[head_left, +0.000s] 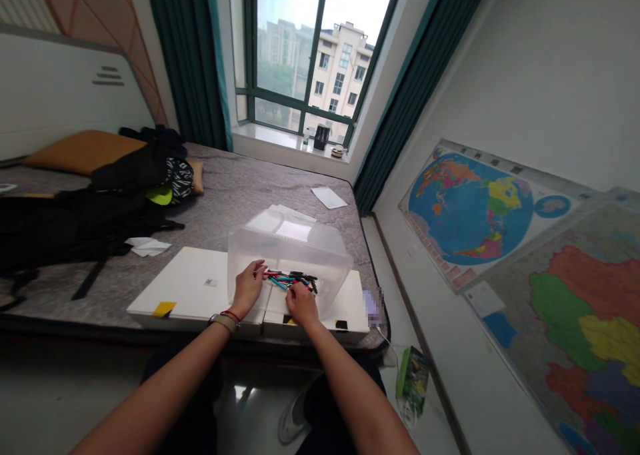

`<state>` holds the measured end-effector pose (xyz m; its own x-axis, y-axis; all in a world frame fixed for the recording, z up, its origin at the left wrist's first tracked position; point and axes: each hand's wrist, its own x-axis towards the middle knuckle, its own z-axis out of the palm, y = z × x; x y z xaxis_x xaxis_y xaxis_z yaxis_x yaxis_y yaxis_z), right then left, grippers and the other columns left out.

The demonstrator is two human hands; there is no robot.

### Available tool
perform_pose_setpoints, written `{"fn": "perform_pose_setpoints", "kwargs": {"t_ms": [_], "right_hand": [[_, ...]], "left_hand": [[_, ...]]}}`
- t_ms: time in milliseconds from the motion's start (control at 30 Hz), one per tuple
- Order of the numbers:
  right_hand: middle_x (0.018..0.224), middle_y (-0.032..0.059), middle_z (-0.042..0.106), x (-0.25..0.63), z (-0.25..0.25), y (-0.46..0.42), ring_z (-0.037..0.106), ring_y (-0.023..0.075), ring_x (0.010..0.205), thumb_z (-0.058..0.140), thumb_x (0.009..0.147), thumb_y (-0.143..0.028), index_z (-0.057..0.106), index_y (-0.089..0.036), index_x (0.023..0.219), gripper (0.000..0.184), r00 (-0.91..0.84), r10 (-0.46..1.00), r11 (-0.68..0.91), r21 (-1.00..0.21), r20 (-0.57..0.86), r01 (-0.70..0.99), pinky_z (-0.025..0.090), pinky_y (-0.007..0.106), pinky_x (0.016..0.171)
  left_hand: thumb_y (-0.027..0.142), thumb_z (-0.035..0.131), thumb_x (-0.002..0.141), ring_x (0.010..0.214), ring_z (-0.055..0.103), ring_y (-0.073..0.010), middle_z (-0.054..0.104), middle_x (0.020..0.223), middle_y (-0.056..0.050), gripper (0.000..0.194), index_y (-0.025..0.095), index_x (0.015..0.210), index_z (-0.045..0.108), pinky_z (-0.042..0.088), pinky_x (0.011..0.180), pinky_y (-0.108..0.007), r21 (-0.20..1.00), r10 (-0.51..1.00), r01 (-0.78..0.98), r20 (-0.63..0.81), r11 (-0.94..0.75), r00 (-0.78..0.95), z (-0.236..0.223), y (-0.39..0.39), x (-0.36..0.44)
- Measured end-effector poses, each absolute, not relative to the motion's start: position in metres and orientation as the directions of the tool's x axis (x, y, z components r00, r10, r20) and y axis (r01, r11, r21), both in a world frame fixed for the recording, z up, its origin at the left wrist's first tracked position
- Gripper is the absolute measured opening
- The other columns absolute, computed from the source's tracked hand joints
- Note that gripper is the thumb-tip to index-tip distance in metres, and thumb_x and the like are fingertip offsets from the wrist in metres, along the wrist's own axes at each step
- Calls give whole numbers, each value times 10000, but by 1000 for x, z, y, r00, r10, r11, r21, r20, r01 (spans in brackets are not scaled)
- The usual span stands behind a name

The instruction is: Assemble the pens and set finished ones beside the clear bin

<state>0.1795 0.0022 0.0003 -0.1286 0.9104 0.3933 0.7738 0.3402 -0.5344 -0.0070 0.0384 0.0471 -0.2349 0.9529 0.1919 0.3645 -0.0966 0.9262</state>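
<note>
A translucent plastic box (295,247) stands on two white cartons, and a loose heap of pens (296,278) in black, teal and red lies at its near side. My left hand (249,287) is at the left end of the heap, its fingertips closed at the end of a reddish pen. Curled over the front of the heap, my right hand (301,303) has its fingers bent together; what they grip is hidden beneath them. Whether the pens lie inside the box or before it is hard to tell.
The white cartons (185,283) rest on a grey mattress (225,175) by the window. To the left lie black bags (60,222) and a crumpled tissue (148,246). A paper sheet (329,197) lies farther back. A green box (413,378) with a cable stands low right.
</note>
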Motion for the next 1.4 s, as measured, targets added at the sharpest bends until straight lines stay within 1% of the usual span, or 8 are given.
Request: {"fn": "perform_pose_setpoints", "kwargs": {"t_ms": [200, 400, 567, 867, 1000, 1133, 1300, 1400], "right_hand": [[848, 39, 618, 179, 1, 2, 590, 177, 755, 497, 894, -194, 606, -205, 896, 110, -137, 907, 349, -528, 399, 774, 427, 259, 680], [857, 46, 621, 179, -3, 3, 588, 180, 754, 498, 895, -199, 607, -203, 901, 109, -137, 904, 350, -518, 405, 781, 425, 259, 674], [864, 43, 617, 179, -6, 3, 584, 177, 751, 497, 896, -199, 604, -206, 899, 107, -134, 902, 351, -514, 411, 783, 419, 258, 682], [888, 49, 619, 179, -6, 2, 578, 180, 760, 503, 899, -204, 592, -202, 895, 89, -146, 904, 343, -478, 402, 809, 407, 263, 683], [898, 51, 619, 179, -4, 2, 574, 172, 765, 503, 906, -206, 588, -198, 886, 88, -160, 905, 349, -474, 394, 809, 406, 257, 687], [904, 46, 611, 180, -3, 1, 572, 166, 784, 495, 915, -202, 584, -191, 895, 93, -171, 915, 340, -469, 367, 815, 402, 250, 699], [917, 49, 611, 180, 0, 0, 575, 163, 800, 486, 926, -204, 582, -187, 892, 103, -185, 919, 339, -460, 349, 821, 400, 246, 709], [916, 51, 614, 180, 1, 0, 577, 163, 795, 484, 933, -214, 584, -186, 895, 110, -187, 924, 330, -451, 333, 829, 400, 247, 711]], "left_hand": [[320, 657, 808, 949, 694, -214, 748, 1016, -64, 347, 230, 1143, 650, 502, 888, -315, 950, 972, 285, 176, -128, -152, 39, 32, -7], [413, 603, 851, 734, 671, -203, 744, 872, -34, 262, 244, 1025, 704, 490, 751, -289, 871, 977, 458, 214, -178, -27, 43, 36, -4], [392, 635, 821, 775, 660, -228, 726, 782, -30, 199, 256, 924, 736, 470, 802, -297, 864, 978, 459, 200, -205, 61, 46, 50, 1], [313, 736, 735, 844, 648, -225, 694, 873, -71, 144, 260, 870, 740, 473, 858, -294, 815, 936, 464, 265, -346, 232, 55, 80, 13], [329, 617, 847, 883, 637, -214, 675, 983, -80, 186, 228, 974, 708, 472, 880, -315, 681, 887, 571, 382, -459, 258, 60, 79, 10], [296, 456, 939, 863, 631, -203, 669, 990, -71, 243, 205, 1052, 650, 499, 832, -335, 547, 858, 684, 451, -482, 245, 52, 58, -5], [197, 428, 931, 1012, 603, -219, 648, 1068, -76, 271, 234, 1127, 612, 499, 867, -351, 340, 797, 759, 478, -556, 370, 31, 18, -28], [148, 451, 897, 1013, 585, -237, 640, 1063, -100, 273, 211, 1102, 621, 483, 895, -385, 264, 774, 775, 486, -574, 407, 21, 3, -34]]}}
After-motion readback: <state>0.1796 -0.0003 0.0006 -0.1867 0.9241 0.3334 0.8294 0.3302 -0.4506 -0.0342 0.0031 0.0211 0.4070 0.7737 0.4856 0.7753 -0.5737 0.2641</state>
